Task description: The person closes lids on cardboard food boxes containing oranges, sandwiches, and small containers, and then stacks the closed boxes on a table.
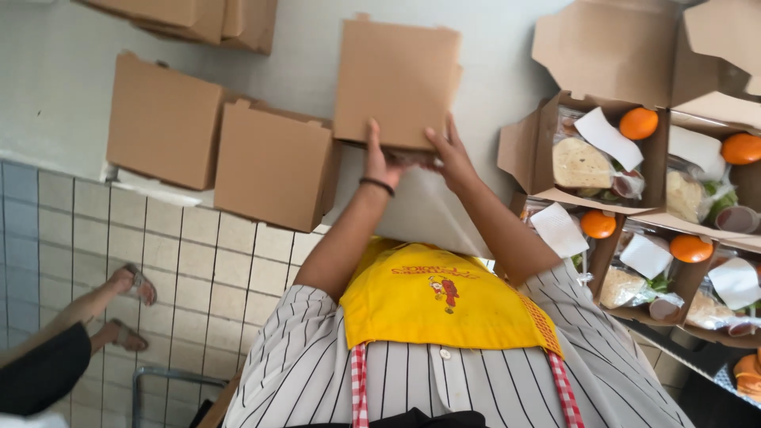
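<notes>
Closed boxes (218,147) left – held box (396,79) between – open meal boxes (626,158) right.

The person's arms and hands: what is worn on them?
Both arms come out of short white sleeves with thin black stripes. The left hand has a thin black band around its wrist. The right hand has no band, and neither hand wears a glove.

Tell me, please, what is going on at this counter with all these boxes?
A person in a yellow apron holds a closed box by its near edge with the left hand and right hand, above the counter. Two more shut boxes sit to the left. On the right, open boxes hold wrapped flatbread, an orange each and white paper. Another person's sandalled feet stand on the tiled floor.
</notes>
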